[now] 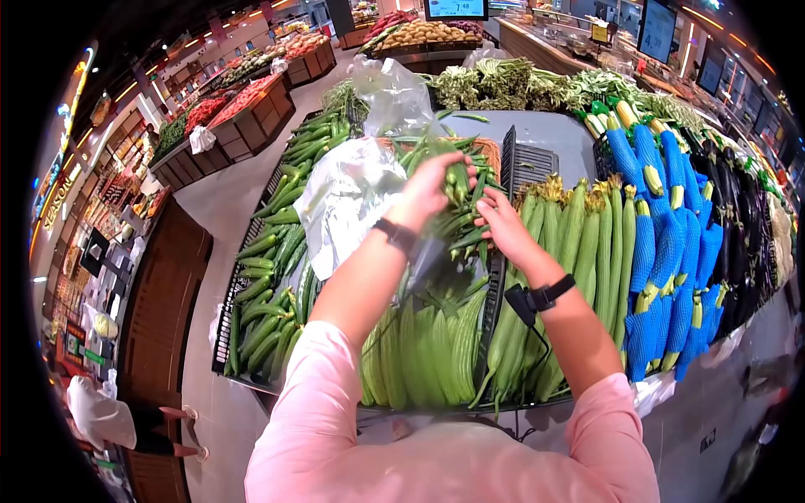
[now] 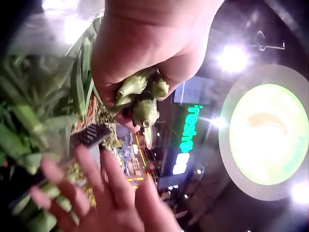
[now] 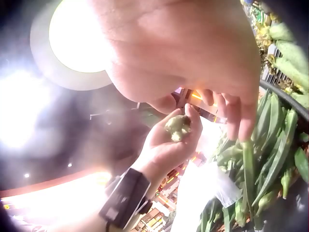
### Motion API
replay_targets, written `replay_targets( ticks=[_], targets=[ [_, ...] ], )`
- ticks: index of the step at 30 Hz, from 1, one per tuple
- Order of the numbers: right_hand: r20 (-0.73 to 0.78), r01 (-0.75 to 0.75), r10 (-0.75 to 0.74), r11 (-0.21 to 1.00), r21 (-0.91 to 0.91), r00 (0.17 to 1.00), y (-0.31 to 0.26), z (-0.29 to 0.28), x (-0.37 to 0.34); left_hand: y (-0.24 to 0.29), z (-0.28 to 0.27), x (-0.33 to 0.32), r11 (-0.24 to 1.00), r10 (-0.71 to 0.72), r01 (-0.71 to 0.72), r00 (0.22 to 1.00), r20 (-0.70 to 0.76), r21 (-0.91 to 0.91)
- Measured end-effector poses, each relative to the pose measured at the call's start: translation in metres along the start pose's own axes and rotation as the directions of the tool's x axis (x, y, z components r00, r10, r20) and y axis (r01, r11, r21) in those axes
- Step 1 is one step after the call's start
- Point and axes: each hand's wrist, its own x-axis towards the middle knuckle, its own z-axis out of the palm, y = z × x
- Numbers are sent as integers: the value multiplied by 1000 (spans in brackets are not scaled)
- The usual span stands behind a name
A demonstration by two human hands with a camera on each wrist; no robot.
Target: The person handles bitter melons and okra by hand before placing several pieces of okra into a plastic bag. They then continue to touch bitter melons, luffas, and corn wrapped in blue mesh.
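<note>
My left hand grips a small bunch of okra pods, their stem ends poking out between thumb and fingers in the left wrist view. Loose okra lies below, in a brown basket. To the right of the left hand, my right hand hovers over the basket, its fingers loosely extended. In the right wrist view its fingertips come right at one okra pod. A clear plastic bag stands behind the left hand, and a crumpled white plastic bag spreads beside the left forearm.
Cucumbers fill a black crate at left. Ridged green gourds lie nearest my body, with long gourds to the right. Beyond them are blue-netted vegetables and eggplants. A black slotted tray stands behind the right hand.
</note>
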Motion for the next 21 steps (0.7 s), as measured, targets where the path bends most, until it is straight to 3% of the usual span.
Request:
replay_targets(
  ticks=[3, 5, 7, 11, 12, 15, 16, 17, 18, 20, 21],
  targets=[
    [-5, -51, 51, 999, 5, 999, 0, -6, -9, 28, -46, 53, 985, 86, -101, 990, -112, -142],
    [-21, -9, 9, 1000, 2, 1000, 8, -14, -13, 41, -80, 62, 970, 122, -183, 936, -329, -162],
    [-27, 45, -45, 999, 15, 999, 9, -21, -12, 60, -107, 51, 939, 288, -340, 862, -416, -54],
    [-12, 117, -116, 991, 66, 993, 13, -19, -11, 99, -164, 57, 872, 428, -489, 758, -492, 4],
    [17, 125, -126, 991, 54, 992, 11, -17, -8, 107, -163, 56, 885, 386, -462, 801, -458, -61],
    [72, 122, -126, 991, 58, 989, 14, -6, -3, 121, -160, 60, 940, 332, -264, 851, -407, 216],
    [93, 95, -101, 993, 71, 991, 14, -4, -2, 118, -147, 56, 879, 396, -169, 778, -487, 445],
    [111, 71, -80, 994, 83, 991, 12, -1, -1, 118, -153, 73, 855, 430, -132, 722, -542, 502],
    [113, 126, -141, 984, 127, 984, 8, 5, -4, 120, -176, 96, 807, 447, -73, 724, -526, 586],
    [154, 96, -110, 991, 94, 982, 2, 9, -8, 120, -211, 136, 814, 396, -10, 741, -543, 581],
    [175, 81, -93, 994, 75, 980, 0, 9, -10, 119, -207, 142, 870, 326, -3, 753, -572, 493]
  ],
)
